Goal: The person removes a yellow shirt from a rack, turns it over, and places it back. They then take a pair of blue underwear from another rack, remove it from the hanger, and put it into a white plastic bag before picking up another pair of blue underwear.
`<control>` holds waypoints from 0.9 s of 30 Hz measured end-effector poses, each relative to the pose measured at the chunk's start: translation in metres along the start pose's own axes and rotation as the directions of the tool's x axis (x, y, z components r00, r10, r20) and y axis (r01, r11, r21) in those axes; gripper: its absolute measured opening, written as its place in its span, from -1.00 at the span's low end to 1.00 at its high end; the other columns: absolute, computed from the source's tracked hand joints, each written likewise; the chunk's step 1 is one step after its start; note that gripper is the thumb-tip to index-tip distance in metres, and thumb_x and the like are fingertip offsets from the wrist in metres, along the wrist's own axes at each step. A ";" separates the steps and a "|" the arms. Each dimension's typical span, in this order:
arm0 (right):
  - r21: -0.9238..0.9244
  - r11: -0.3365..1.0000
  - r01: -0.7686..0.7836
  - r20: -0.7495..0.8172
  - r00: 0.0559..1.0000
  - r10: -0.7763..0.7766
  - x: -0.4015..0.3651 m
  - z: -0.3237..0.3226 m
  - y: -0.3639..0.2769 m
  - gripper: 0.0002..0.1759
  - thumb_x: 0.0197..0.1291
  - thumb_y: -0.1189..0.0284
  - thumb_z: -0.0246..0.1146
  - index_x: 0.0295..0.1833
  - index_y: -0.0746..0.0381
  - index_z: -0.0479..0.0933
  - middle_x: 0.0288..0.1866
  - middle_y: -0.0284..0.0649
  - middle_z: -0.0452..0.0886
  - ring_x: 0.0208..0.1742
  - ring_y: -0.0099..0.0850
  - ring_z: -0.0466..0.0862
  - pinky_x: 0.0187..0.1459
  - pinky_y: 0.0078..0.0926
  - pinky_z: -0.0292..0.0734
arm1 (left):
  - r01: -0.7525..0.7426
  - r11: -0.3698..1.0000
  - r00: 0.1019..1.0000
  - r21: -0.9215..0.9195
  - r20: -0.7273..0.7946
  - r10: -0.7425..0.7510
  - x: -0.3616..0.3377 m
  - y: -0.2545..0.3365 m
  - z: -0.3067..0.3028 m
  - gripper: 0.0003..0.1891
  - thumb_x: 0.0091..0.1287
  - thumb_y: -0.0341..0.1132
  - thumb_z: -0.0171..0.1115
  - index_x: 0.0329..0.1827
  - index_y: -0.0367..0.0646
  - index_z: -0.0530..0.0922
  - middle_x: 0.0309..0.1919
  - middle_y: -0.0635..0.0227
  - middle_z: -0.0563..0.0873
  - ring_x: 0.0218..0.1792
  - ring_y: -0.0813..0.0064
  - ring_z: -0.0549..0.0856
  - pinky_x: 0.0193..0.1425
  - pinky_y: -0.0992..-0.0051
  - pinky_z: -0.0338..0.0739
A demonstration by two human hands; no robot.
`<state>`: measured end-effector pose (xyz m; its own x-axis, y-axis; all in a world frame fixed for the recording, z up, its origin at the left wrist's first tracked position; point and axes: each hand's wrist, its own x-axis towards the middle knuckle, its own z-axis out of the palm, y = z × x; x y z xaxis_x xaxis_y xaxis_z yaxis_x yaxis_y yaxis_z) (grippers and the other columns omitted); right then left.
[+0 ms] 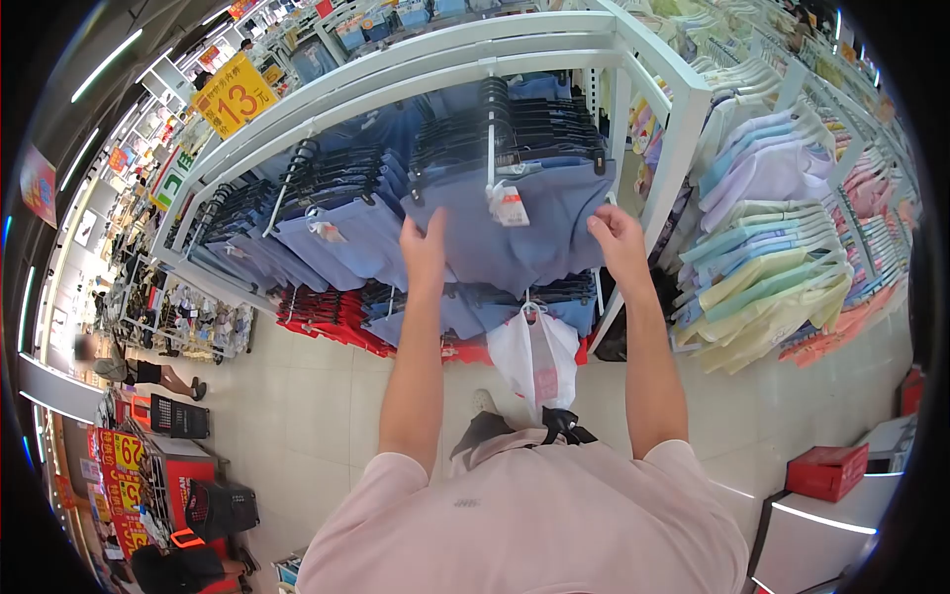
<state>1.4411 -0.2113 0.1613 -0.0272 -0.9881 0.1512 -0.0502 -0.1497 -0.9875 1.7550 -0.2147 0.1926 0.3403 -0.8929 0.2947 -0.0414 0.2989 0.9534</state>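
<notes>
Blue-grey shorts (534,233) hang from a black clip hanger at the front of a white rack (663,59), with a white price tag (510,205) near their waistband. My left hand (424,247) is at their left edge, fingers behind the cloth and thumb up in front. At the right edge, my right hand (618,238) has its thumb and fingers pinched together on the cloth. Lower down, a white plastic bag (539,361) hangs below the shorts, in front of my body.
More blue shorts (341,233) hang to the left, red garments (332,319) beneath. Pastel shirts (762,267) hang at the right. A red box (827,472) stands at lower right. Another person (139,370) is far left, near black baskets (178,416).
</notes>
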 end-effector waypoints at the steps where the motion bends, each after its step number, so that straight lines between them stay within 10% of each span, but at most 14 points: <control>1: -0.021 0.999 -0.043 0.070 0.997 0.044 0.000 -0.004 0.000 -0.38 0.30 0.44 0.30 0.44 0.33 0.33 0.25 -0.12 0.53 0.16 -0.38 0.55 0.19 -0.43 0.43 | 0.035 0.999 0.999 -0.037 -0.004 -0.035 -0.002 0.001 -0.004 -0.68 0.43 -0.31 0.27 0.17 -0.27 0.56 -0.05 0.30 0.72 -0.09 0.54 0.65 0.00 0.52 0.53; 5: 0.170 0.967 0.189 -0.151 0.975 -0.164 -0.010 0.014 -0.025 -0.44 0.39 0.36 0.23 0.43 0.34 0.35 0.18 -0.24 0.53 0.00 -0.57 0.48 0.07 -0.50 0.42 | 0.127 0.962 0.992 -0.243 0.046 -0.120 -0.002 0.016 -0.012 -0.76 0.48 -0.27 0.24 0.05 -0.24 0.61 -0.11 0.36 0.72 -0.14 0.58 0.65 -0.07 0.53 0.54; 14: 0.486 0.871 0.073 -0.083 0.996 -0.037 0.006 -0.001 -0.048 -0.62 0.48 0.32 0.19 0.24 0.35 0.51 -0.04 -0.34 0.65 -0.05 -0.59 0.56 0.08 -0.53 0.45 | 0.190 0.909 0.979 -0.370 0.135 -0.150 -0.006 0.066 -0.002 -0.75 0.53 -0.24 0.18 0.06 -0.24 0.57 -0.12 0.34 0.71 -0.14 0.53 0.69 -0.05 0.49 0.59; 27: 0.104 0.992 -0.066 -0.391 0.915 0.101 -0.126 -0.032 -0.027 -0.75 0.43 0.37 0.19 -0.06 0.37 0.58 -0.30 -0.48 0.47 -0.25 -0.66 0.36 -0.19 -0.63 0.31 | 0.451 0.856 0.887 -0.252 0.237 -0.397 -0.130 0.040 -0.029 -0.69 0.53 -0.25 0.15 0.17 -0.31 0.55 0.00 0.30 0.67 -0.01 0.50 0.63 0.14 0.42 0.51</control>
<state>1.4137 -0.0818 0.1703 -0.4207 -0.9055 0.0559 0.0558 -0.0874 -0.9946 1.7362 -0.0766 0.1902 0.0956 -0.9902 -0.1017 0.3546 -0.0616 0.9330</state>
